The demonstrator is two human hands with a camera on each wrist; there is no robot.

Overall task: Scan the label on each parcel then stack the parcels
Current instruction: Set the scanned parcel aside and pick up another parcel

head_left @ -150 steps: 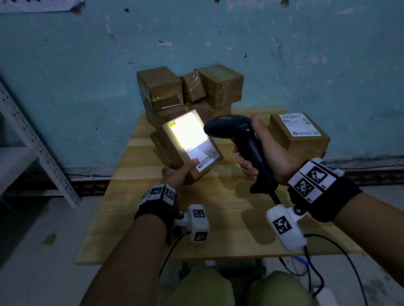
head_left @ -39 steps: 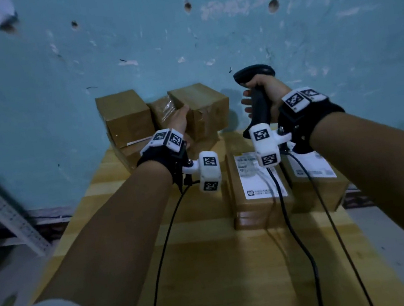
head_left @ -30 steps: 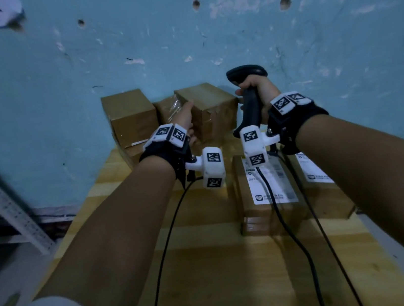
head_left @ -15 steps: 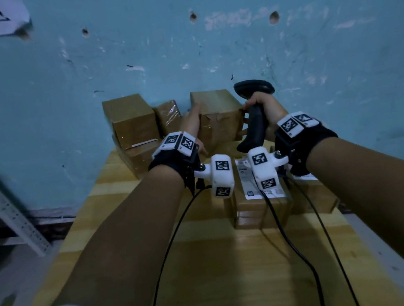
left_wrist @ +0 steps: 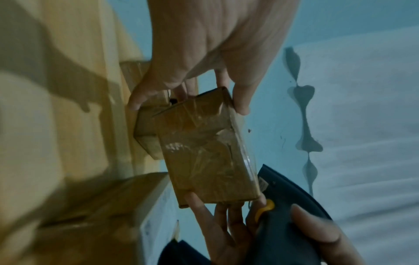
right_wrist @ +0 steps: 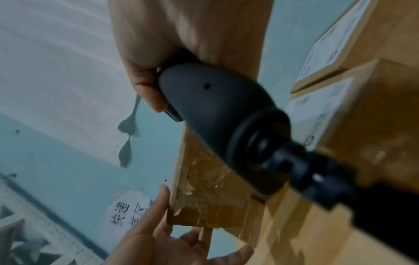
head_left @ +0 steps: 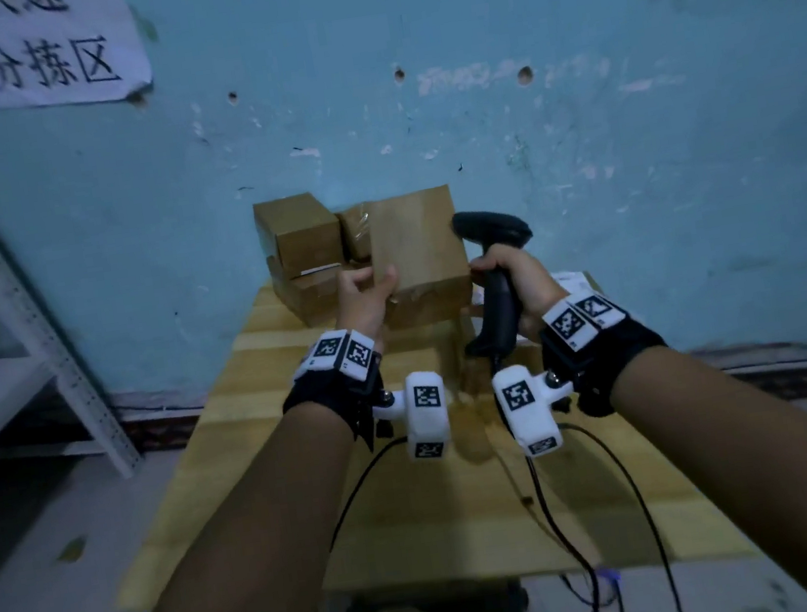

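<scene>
— What do the hands hold above the wooden table [head_left: 267, 459]?

— The left hand [head_left: 363, 297] grips a taped cardboard parcel [head_left: 416, 247] by its left edge, lifted off the table; the right hand [head_left: 516, 273] is wrapped round a black barcode scanner [head_left: 493, 262], fingertips touching the parcel's right side.

— And farther back?

— Labelled parcels [right_wrist: 353, 100] lie just right; an unscanned pile [head_left: 303, 252] sits against the blue wall.

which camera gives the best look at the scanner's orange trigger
The left wrist view: the orange trigger shows on the scanner in the right hand. The head view shows the scanner's back only; the right wrist view shows its butt and cable.
</scene>
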